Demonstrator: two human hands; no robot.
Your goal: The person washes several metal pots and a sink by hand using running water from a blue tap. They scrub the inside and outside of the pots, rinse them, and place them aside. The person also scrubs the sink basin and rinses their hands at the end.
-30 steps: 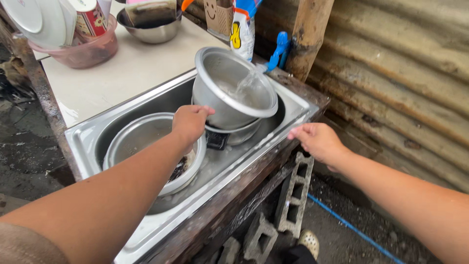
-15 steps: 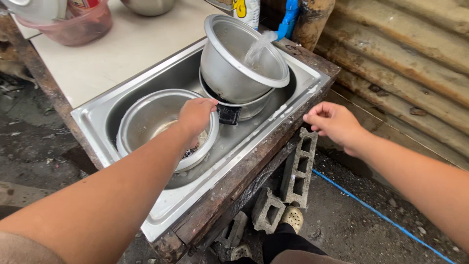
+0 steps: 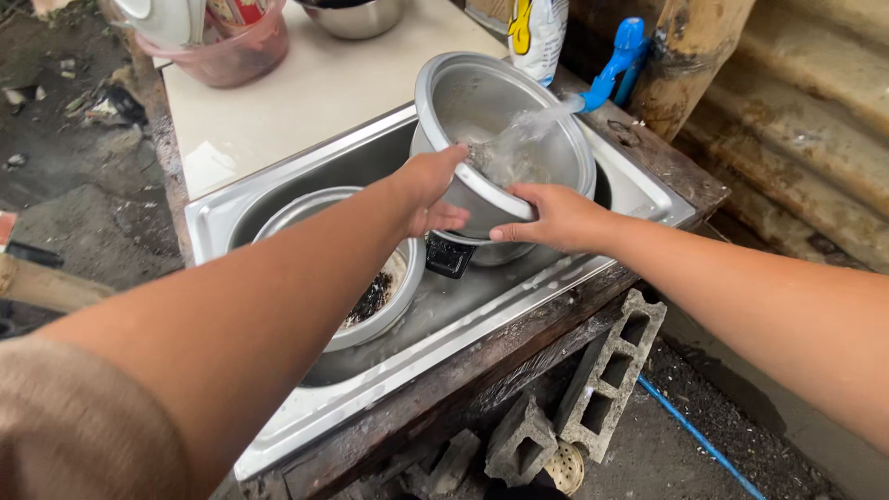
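Observation:
A round metal pot (image 3: 482, 102) sits tilted in the steel sink (image 3: 222, 218), resting on another pot beneath it. Water streams into it from a blue tap (image 3: 619, 57). My left hand (image 3: 431, 190) grips the pot's near rim on the left. My right hand (image 3: 546, 218) holds the same rim from the right, fingers under the lip. A second wide metal bowl (image 3: 389, 296) with dark residue lies in the sink below my left forearm.
A pale counter (image 3: 306, 93) left of the sink carries a pink plastic tub (image 3: 231, 51), a metal bowl (image 3: 356, 17) and a yellow-and-white bottle (image 3: 537, 32). Concrete blocks (image 3: 616, 370) and a blue hose (image 3: 690, 431) lie on the ground. Corrugated metal wall stands at right.
Both hands moved up to the tilted pot and took hold of its rim; before, the left hand was over the lower bowl and the right rested on the sink's edge.

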